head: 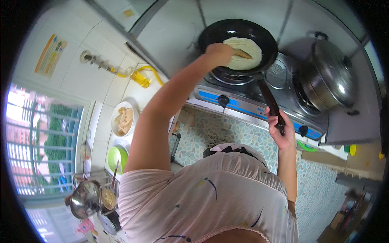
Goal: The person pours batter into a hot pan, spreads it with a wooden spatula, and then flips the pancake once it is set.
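My left hand (220, 54) is closed on a wooden spatula (242, 53) and hangs over a black wok (209, 35). The spatula's blade lies on a round, pale sheet of batter or dough (243, 65) in the wok. My right hand (282, 129) grips the wok's long dark handle (269, 94) from below, near its end. Beneath the wok is the left burner of a gas stove (232, 79). How far the batter has set cannot be told.
A lidded steel pot (323, 77) stands on the right burner. Along the left counter are a white bowl of pale food (123, 120), a green bowl (117, 159) and a steel pot or lid (85, 199). A yellow hose (153, 73) runs near the wall. Stove knobs (223, 100) face me.
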The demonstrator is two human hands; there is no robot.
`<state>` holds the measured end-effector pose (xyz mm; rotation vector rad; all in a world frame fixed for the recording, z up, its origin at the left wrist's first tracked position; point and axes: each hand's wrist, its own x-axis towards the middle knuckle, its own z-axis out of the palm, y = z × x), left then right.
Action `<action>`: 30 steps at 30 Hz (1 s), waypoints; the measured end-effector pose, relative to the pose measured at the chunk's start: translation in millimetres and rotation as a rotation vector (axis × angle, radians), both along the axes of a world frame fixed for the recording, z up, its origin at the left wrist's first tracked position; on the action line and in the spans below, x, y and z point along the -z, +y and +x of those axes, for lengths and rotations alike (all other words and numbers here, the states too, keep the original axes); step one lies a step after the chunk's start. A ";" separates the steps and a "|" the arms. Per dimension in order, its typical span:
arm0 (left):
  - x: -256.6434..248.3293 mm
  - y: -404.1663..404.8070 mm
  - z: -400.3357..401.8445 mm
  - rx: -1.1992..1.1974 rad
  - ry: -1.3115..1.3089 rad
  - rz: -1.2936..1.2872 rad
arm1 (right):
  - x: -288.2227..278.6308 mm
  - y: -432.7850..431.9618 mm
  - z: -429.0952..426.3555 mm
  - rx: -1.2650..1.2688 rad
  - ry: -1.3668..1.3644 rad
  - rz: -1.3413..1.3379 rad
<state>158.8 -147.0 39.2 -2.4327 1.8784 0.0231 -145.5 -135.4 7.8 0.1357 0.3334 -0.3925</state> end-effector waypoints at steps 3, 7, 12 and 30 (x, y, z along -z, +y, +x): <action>-7.8 2.7 -25.6 0.000 0.070 0.052 | 9.1 -4.7 -7.4 0.028 0.030 -0.042; -30.6 5.1 -29.7 0.016 0.038 0.094 | 8.8 -7.8 -10.6 0.065 0.011 -0.134; -9.5 5.1 -22.2 0.018 0.039 -0.051 | 8.9 -11.3 0.9 -0.018 -0.044 -0.077; -22.3 -7.9 10.9 -0.133 -0.050 -0.165 | 12.3 -22.1 2.0 -0.097 -0.150 0.023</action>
